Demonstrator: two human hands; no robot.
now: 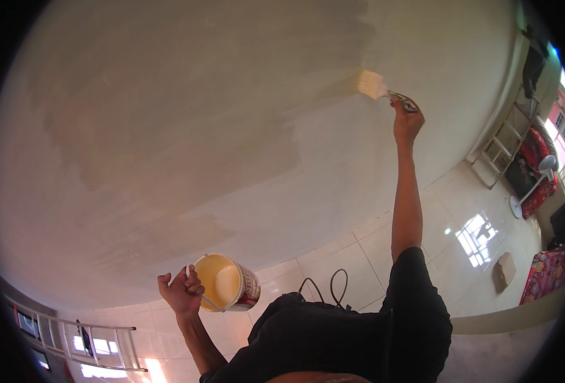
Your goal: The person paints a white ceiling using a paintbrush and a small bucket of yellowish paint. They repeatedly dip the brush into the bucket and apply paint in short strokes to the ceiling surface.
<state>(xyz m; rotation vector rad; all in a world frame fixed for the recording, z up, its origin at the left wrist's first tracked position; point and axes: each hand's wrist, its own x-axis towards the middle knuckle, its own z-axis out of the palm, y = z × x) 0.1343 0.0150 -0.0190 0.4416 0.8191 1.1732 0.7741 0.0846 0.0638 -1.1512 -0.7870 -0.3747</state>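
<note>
My right hand (pixel 408 121) is closed round the handle of a wide paintbrush (pixel 372 84), raised far out in front of me. Pale paint coats its bristles, which lie against the wall (pixel 231 121). Darker, damp-looking patches spread over the wall's middle, with lighter areas around them. Low on the left, my left hand (pixel 183 292) grips the handle of a paint bucket (pixel 252 288). The bucket hangs tilted, and creamy paint shows inside its yellowish interior.
A ladder (pixel 72 336) stands at lower left. At right another ladder (pixel 505 145) leans, with a person (pixel 535 64) on or near it. A white pedestal fan (pixel 530 191), red patterned items (pixel 548 276) and a cardboard-coloured piece (pixel 504 272) are on the tiled floor (pixel 352 268).
</note>
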